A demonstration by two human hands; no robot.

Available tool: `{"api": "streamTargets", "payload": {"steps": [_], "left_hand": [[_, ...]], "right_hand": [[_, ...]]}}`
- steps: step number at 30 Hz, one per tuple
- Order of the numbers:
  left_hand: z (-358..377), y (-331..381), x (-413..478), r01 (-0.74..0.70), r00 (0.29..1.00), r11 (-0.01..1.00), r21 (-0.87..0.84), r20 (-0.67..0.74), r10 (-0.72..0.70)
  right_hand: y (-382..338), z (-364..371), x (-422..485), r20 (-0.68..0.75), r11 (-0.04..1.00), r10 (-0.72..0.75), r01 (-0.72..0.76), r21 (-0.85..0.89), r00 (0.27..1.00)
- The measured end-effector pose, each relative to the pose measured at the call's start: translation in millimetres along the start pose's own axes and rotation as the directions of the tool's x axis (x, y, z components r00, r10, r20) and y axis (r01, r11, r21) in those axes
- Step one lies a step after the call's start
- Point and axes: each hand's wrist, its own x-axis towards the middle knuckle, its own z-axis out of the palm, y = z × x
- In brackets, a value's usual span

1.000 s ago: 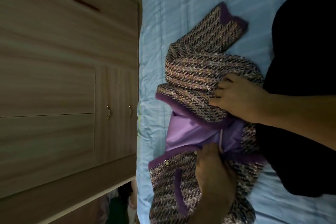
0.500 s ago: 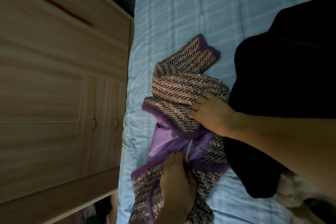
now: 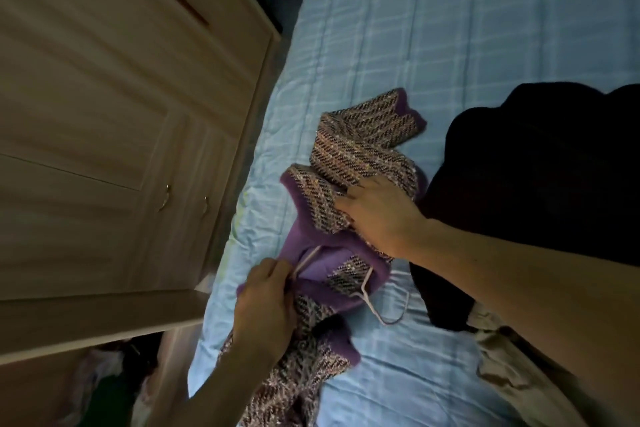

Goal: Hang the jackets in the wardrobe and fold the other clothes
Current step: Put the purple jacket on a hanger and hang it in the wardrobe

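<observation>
I see the tweed jacket [image 3: 360, 156], purple-trimmed with lilac lining, rumpled on the blue bed [image 3: 450, 28], my left hand [image 3: 266, 305] pinching its opening beside the white hanger [image 3: 366, 282], my right hand [image 3: 381, 215] gripping its upper fold.

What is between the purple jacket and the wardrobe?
Nothing visible lies between the jacket and the wardrobe, only bare blue bed. The wardrobe's two handled doors look shut, though.
</observation>
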Motion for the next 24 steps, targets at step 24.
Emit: {"api": "streamTargets", "payload": {"steps": [24], "left_hand": [[-150.5,-23.9,-48.2,-0.110,0.959,0.993,-0.048,-0.268,0.093]], "right_hand": [[-78.1,-156.4,-9.6,-0.114,0.997,-0.014,0.005,-0.076,0.993]]}}
